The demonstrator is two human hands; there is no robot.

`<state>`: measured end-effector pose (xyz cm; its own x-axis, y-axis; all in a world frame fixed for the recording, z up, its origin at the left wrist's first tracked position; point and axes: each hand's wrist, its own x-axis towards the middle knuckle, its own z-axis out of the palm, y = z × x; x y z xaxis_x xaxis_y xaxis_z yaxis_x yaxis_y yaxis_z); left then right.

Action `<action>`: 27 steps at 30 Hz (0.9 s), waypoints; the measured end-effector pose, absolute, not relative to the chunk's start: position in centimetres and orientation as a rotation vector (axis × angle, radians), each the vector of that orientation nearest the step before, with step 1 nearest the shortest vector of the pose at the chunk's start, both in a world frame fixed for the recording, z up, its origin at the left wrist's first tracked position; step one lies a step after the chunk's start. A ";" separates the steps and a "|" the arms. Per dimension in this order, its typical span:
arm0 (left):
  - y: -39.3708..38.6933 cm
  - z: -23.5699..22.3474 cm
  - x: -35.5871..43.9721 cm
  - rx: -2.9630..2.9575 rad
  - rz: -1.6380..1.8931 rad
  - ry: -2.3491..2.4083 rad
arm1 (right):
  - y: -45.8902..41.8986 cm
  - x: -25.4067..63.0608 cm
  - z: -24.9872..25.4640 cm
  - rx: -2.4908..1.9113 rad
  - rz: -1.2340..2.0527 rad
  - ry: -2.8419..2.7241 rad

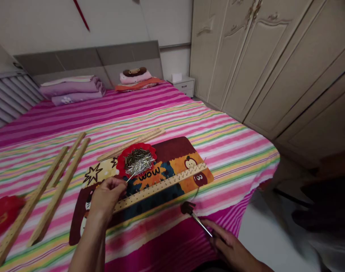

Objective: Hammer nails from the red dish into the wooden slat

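Note:
My left hand (111, 194) is closed in a pinch on a thin metal nail (130, 177), just below the rim of a red scalloped bowl (120, 166). A heap of shiny nails (140, 160) fills that bowl. Right under the hand lies a wooden strip (155, 190) with a row of holes; several nails stand in its right part. My right hand (225, 241) grips the metal shaft of a hammer (200, 223), whose dark head hangs near the bed's front edge. Strip and bowl rest on a patterned mat (172, 147).
Several wooden strips (67, 181) lie on the striped bedspread (229, 151) at left, beside a red object (5, 213). Behind the bowl is another strip (133, 143). Folded bedding (73, 88) sits by the headboard (76, 62). A wardrobe (268, 64) stands at right.

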<state>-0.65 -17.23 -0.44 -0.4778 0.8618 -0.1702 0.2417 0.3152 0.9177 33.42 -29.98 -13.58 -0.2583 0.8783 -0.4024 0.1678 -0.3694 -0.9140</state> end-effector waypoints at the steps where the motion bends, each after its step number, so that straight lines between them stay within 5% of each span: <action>1: -18.5 -0.8 -0.6 0.977 1.161 1.905 | -30.0 33.4 -13.5 -1.440 1.698 -1.295; 10: -25.4 -5.1 0.1 1.213 0.463 2.363 | -30.3 33.1 -13.0 -1.478 1.579 -1.382; 18: -24.8 -5.4 0.7 1.414 0.280 2.363 | -30.5 33.1 -13.2 -1.448 1.552 -1.432; 27: -24.8 -5.9 3.0 0.737 1.036 1.648 | -30.1 33.4 -12.9 -1.384 1.605 -1.479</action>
<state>3.01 -24.80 -5.88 -0.3021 0.8515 -0.4286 -0.0167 0.4448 0.8955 33.37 -30.07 -12.91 -0.3181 0.8951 -0.3123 0.2381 -0.2434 -0.9402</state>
